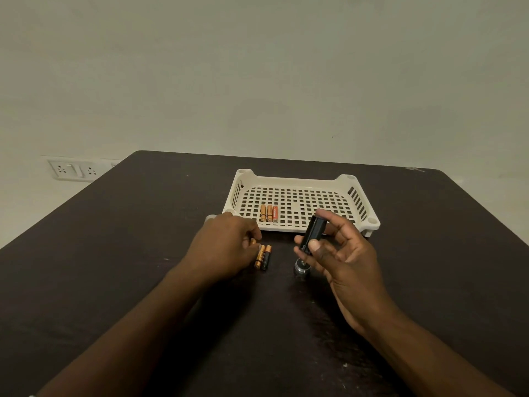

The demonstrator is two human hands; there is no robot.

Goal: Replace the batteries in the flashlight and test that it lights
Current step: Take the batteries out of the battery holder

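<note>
You have a dark brown tabletop (114, 253) in front of you, its far edge close to a plain pale wall (257, 67). Low on that wall, to your left, sits a white switch-and-socket plate (75, 169), partly cut off by the tabletop's corner.

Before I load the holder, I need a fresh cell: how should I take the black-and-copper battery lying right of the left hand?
Pinch the black-and-copper battery across its middle, from above. It lies flat on the table, touching its neighbour on the left, so only the top and right side are free; roll it rightward first.
</note>
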